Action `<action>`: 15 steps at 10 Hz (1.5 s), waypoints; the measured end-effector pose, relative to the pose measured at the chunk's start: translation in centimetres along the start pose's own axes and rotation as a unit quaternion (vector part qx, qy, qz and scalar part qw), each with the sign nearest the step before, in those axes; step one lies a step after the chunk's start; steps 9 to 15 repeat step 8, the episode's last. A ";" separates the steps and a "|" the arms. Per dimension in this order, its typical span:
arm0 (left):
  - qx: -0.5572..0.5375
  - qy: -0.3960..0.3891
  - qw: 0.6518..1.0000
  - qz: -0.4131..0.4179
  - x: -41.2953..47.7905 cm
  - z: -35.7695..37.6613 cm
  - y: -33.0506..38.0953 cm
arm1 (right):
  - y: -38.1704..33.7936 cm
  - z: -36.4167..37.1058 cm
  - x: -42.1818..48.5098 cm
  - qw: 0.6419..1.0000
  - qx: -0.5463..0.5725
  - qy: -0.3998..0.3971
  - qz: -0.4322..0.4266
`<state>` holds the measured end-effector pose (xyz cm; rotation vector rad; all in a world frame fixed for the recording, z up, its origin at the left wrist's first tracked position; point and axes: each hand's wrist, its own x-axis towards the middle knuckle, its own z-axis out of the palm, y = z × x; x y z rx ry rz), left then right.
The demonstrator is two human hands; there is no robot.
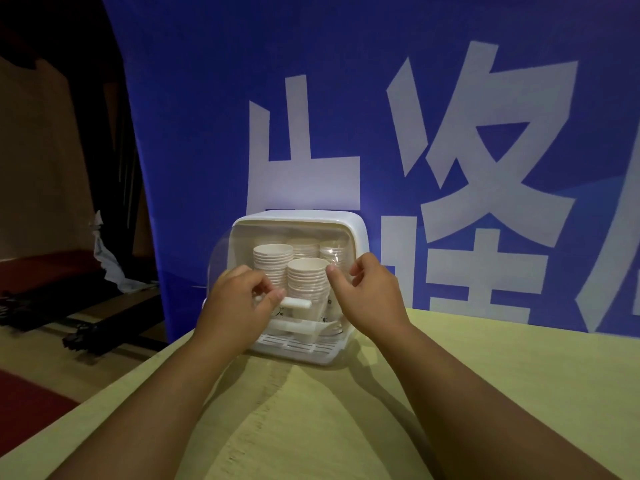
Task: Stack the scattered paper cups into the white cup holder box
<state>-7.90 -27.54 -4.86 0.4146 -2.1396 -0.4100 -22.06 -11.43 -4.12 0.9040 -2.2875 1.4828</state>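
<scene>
Left hand (239, 303) pinches the white handle (298, 303) of the clear lid (227, 252); right hand (370, 292) grips that lid's right side with curled fingers. Under the lid, the white cup holder box (358, 230) holds upright stacks of cream paper cups (306, 278), on the yellow bench (485, 375).

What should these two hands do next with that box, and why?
Probably swing the clear plastic cover down shut. The left hand pinches its white bar handle, the right hand touches its right edge, white paper cups stand stacked inside the white cup holder box, and no loose cups show on the yellow table.
</scene>
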 end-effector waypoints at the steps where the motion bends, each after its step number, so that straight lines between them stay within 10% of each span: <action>1: -0.005 -0.032 0.999 -0.020 0.0 -0.1 -0.2 | 0.4 0.1 -0.5 1.000 0.003 -0.004 -0.013; 7: 0.140 -0.154 0.977 0.047 2.7 0.9 9.6 | 1.2 -1.3 -0.7 0.953 0.250 -0.126 0.118; 15: 0.076 -0.205 0.975 -0.034 4.9 0.2 12.3 | 0.9 -3.6 0.3 0.933 0.261 -0.172 0.179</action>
